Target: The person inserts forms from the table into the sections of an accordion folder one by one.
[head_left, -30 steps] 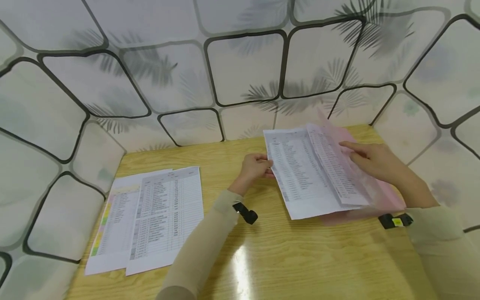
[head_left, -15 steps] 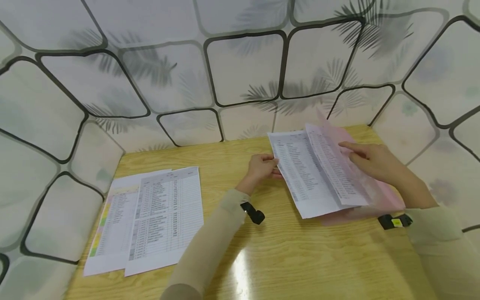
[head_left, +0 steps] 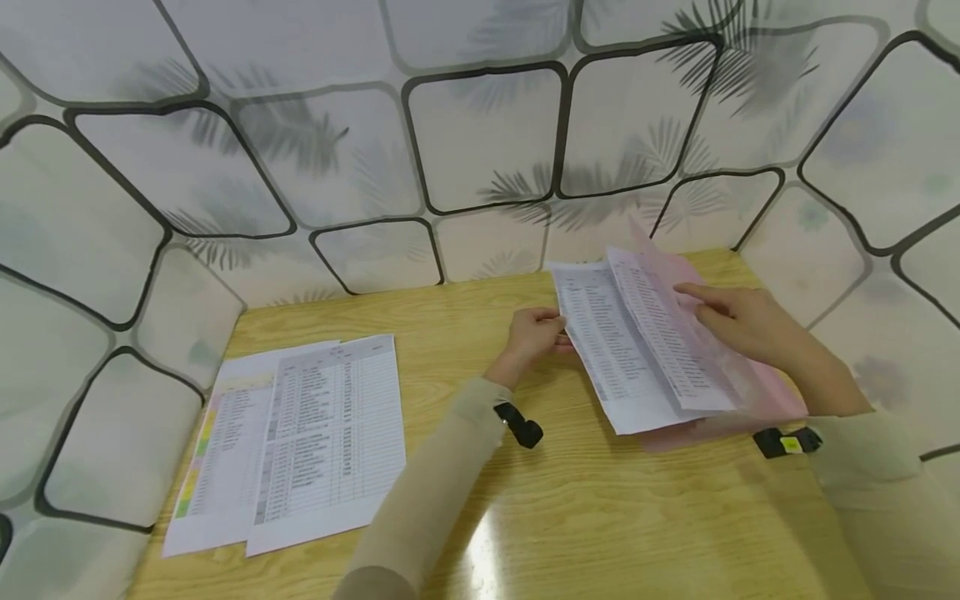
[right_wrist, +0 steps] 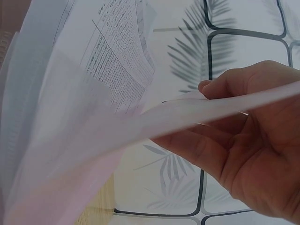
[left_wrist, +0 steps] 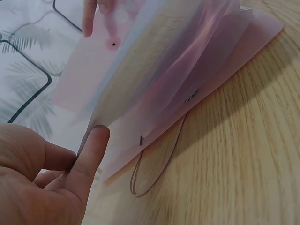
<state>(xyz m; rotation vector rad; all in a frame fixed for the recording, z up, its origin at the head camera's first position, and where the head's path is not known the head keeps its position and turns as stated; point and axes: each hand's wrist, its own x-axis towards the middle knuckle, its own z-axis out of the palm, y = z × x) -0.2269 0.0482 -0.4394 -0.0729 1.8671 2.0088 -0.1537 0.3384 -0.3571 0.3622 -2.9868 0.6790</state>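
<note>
Right of centre in the head view, the left hand [head_left: 534,333] pinches the printed sheet's [head_left: 611,350] left edge — the right hand [head_left: 738,321] grips the pink folder's [head_left: 750,392] raised flap, just beside it.

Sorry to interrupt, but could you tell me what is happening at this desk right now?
A person is sliding a printed sheet into a pink expanding folder at the right of the wooden desk. The left hand pinches the sheet's edge; the right hand holds a divider open. Two more printed sheets lie at the left.
</note>
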